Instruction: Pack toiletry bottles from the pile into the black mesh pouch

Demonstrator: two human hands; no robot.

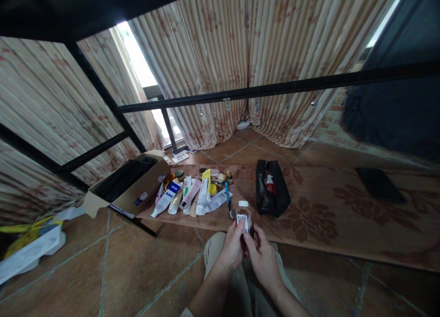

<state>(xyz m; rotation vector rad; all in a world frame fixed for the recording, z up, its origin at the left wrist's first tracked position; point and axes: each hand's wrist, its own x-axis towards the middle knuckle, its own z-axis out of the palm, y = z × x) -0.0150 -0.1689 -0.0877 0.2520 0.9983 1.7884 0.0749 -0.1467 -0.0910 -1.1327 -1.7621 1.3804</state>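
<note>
Between my two hands, above my knees, is a small clear bottle [244, 210] with a white cap and a white label. My left hand [234, 247] grips its left side, thumb on the label. My right hand [261, 253] closes on its lower right side, with some fingers hidden behind it. Just beyond, a blue toothbrush [227, 195] lies on the brown patterned cover. To its left spreads a pile of tubes, among them a blue-and-white tube [167, 199] and a yellow-and-white tube [204, 192]. A black mesh pouch [280, 191] stands open on the right, with a red pump bottle [270, 185] inside.
At the bench's left end sits an open cardboard box [142, 194] with dark contents. A flat black item [381, 185] lies far right. Dark metal bars [213, 97] cross in front of the curtains [213, 42]. Plastic bags [34, 248] rest on the tiled floor at left.
</note>
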